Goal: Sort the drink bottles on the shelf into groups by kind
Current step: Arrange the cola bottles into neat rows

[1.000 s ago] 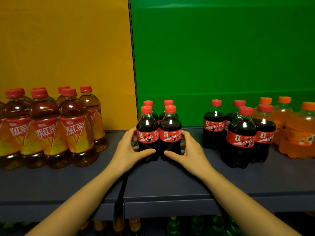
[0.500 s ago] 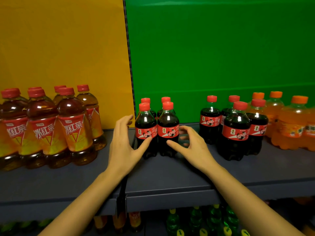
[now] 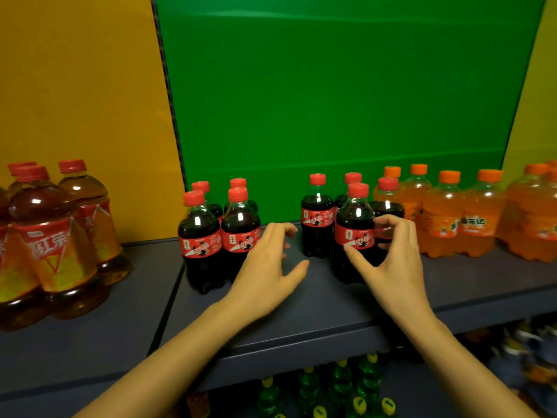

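Observation:
Several dark cola bottles with red caps stand on the grey shelf (image 3: 301,309) in two clusters: a left cluster (image 3: 220,233) and a right cluster (image 3: 319,221). My left hand (image 3: 268,267) hovers open between the clusters, just right of the left one, touching nothing. My right hand (image 3: 388,260) curls around the front cola bottle (image 3: 355,230) of the right cluster; thumb and fingers are apart and I cannot see a firm grip. Iced tea bottles (image 3: 51,245) with red caps stand at the far left. Orange soda bottles (image 3: 464,218) line the right.
A yellow back panel is behind the tea, a green one behind the colas. A vertical divider strip (image 3: 168,116) runs between them. Green bottles with yellow caps (image 3: 340,387) stand on the lower shelf. The shelf's front lip runs across below my wrists.
Both hands have left the left cola cluster and moved right. The right hand has reached the front bottle of the right cluster. The view has shifted right.

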Motion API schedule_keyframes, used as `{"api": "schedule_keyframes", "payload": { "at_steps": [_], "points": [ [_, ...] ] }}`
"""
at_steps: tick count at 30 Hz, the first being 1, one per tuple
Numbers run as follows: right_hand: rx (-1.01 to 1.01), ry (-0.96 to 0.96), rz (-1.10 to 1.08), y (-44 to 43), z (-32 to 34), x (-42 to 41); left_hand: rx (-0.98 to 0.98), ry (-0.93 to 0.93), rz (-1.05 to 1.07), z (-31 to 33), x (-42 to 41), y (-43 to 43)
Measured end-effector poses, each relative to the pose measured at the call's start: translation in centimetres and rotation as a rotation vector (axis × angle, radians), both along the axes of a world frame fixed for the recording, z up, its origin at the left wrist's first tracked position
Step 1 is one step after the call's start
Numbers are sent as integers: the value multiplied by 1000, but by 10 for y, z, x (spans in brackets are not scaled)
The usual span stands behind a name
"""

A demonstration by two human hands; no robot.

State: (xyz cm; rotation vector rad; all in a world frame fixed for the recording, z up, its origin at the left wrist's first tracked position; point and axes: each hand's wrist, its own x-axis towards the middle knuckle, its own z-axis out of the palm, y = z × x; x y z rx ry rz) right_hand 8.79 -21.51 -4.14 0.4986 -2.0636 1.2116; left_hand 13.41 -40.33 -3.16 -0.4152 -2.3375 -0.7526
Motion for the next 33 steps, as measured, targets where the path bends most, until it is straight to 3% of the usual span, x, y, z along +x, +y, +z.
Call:
{"api": "schedule_keyframes", "payload": {
  "at_steps": [7,12,19,33],
  "points": [
    [95,-11,72,10,-8,-13,209,-229,134,-1,-73,31],
    [139,11,81,13,-10,-18,412,-328,102,-4,-107,36],
    [182,27,141,14,-14,-17,460,-220,213,-9,-110,45],
    [282,-174,246,-29,-8,-30,461,-110,346,-18,-83,16]
  ]
}}
